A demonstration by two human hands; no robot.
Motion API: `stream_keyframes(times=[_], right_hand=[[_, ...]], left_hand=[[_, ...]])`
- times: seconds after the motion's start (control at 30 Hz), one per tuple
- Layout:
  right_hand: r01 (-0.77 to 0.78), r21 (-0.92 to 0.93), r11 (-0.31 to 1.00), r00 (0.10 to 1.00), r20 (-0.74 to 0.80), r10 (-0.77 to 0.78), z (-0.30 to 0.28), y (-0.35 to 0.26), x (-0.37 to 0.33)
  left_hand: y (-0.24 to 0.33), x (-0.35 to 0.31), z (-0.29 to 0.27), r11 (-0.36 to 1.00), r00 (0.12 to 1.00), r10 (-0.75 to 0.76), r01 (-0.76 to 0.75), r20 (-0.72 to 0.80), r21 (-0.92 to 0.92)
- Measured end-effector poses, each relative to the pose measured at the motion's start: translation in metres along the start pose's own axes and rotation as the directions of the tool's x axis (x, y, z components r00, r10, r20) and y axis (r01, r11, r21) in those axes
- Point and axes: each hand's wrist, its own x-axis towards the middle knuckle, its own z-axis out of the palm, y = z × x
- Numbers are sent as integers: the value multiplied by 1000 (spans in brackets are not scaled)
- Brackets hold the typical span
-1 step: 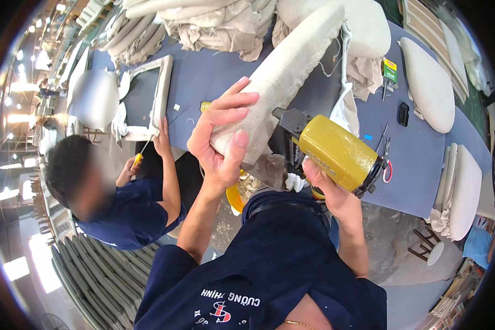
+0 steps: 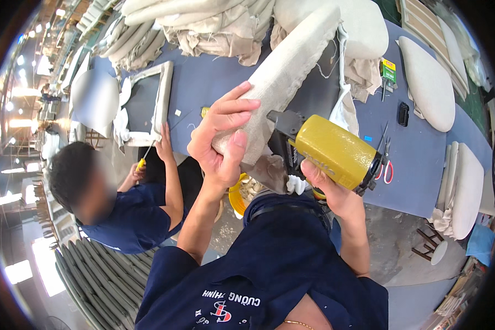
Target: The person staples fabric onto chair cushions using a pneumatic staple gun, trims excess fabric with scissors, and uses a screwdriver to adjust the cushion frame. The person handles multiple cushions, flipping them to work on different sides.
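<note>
My left hand (image 2: 223,137) wraps round the near corner of a beige fabric-covered seat frame (image 2: 283,71), fingers on its outer side and thumb over the edge. The frame is tilted up off the table, with a raw fabric edge along its inner side. My right hand (image 2: 334,192) grips a yellow pneumatic staple gun (image 2: 338,148); its handle is mostly hidden behind its body and my hand. The gun's dark nose points left, close to the frame's inner fabric edge; whether they touch I cannot tell. Loose grey-brown fabric (image 2: 269,171) hangs below the frame.
At left a co-worker (image 2: 132,214) holds a yellow-handled screwdriver (image 2: 141,164) at another covered frame (image 2: 162,99). Fabric covers (image 2: 203,33) are piled at the back of the table (image 2: 407,165). Scissors (image 2: 388,171) and cushions (image 2: 429,82) lie right. A yellow bucket (image 2: 235,199) stands below.
The staple gun's nose has shifted slightly left against the frame. The co-worker's head and screwdriver hand sit slightly lower and further right in the picture. Both my grips are the same.
</note>
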Motion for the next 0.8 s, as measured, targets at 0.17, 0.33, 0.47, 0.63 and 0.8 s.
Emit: stream_keyframes(times=[0.17,0.33,0.47,0.63,0.8], right_hand=[[-73,21,997,995,73,71,-10,-6,17],[14,-40,999,973,229,-4,-17,4,21],[-28,-153,988,955,288,71,-21,12,17],[136,-210,968,973,211,-90,-14,18,11],[-3,-74,997,969,245,22,-19,-6,14]], left_hand=[[-1,10,7,997,999,33,-32,-14,68],[5,9,3,996,999,-33,35,-35,85],[3,5,6,999,997,-26,29,-79,37],[0,5,-1,999,999,-41,41,-4,27],[-3,-2,8,1000,987,3,-6,-162,-20]])
